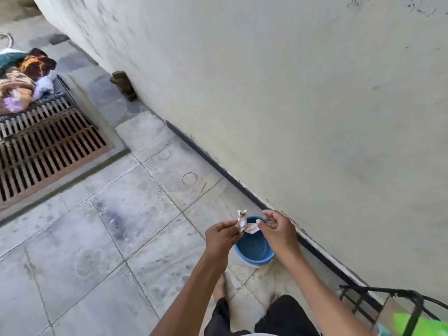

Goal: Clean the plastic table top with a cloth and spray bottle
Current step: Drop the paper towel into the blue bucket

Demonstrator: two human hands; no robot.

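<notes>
We pinch the cloth (243,223), left hand (221,236) and right hand (278,232). Slackened fingers (it's tiny) could drop it into the bucket (253,261) beneath them.

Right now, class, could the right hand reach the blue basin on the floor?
Probably yes: the basin lies open below the right hand, nothing between them, though that hand and the left hand are pinching a small cloth.

No text, label, brand or number can be read. The pale cream plastered wall (291,93) carries dark scribbled marks near its upper right (too small and smeared to pass for letters), and the grey stone floor tiles (97,238) bear two faint rings.
</notes>
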